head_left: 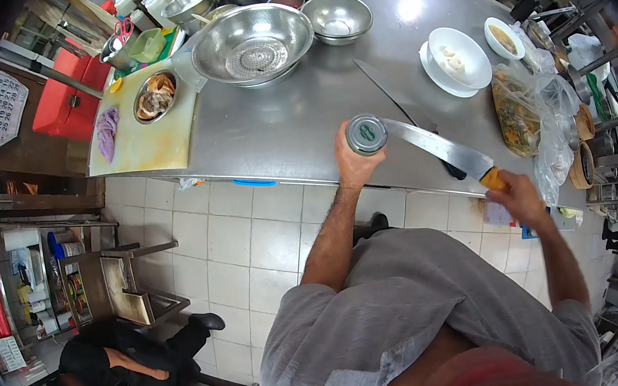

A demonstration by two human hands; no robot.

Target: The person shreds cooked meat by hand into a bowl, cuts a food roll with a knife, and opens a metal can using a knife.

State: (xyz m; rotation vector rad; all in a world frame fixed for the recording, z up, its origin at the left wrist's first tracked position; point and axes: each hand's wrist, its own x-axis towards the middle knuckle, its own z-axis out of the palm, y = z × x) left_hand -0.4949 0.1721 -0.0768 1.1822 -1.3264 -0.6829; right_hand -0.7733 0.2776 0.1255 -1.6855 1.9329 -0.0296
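Observation:
My left hand (358,162) is wrapped round a jar (367,135) with a silver-rimmed, grey-green lid facing up, at the table's front edge. In my right hand (519,198) is a large knife (438,145), gripped by its yellow handle. Its blade points left, and the tip end reaches the side of the jar's lid; whether it touches cannot be made out. Beneath this blade a second, dark-handled knife (390,96) lies on the steel table. To the right stand a white bowl (460,59) with pale pieces inside and a white plate (434,79) under it.
A wide steel colander (252,43) and steel bowls (338,18) stand at the back. At left, a cutting board (183,143) bears a purple cloth (108,133) and a metal dish (155,98). Bagged food (516,110) sits at right. Another person (125,358) is low at the left.

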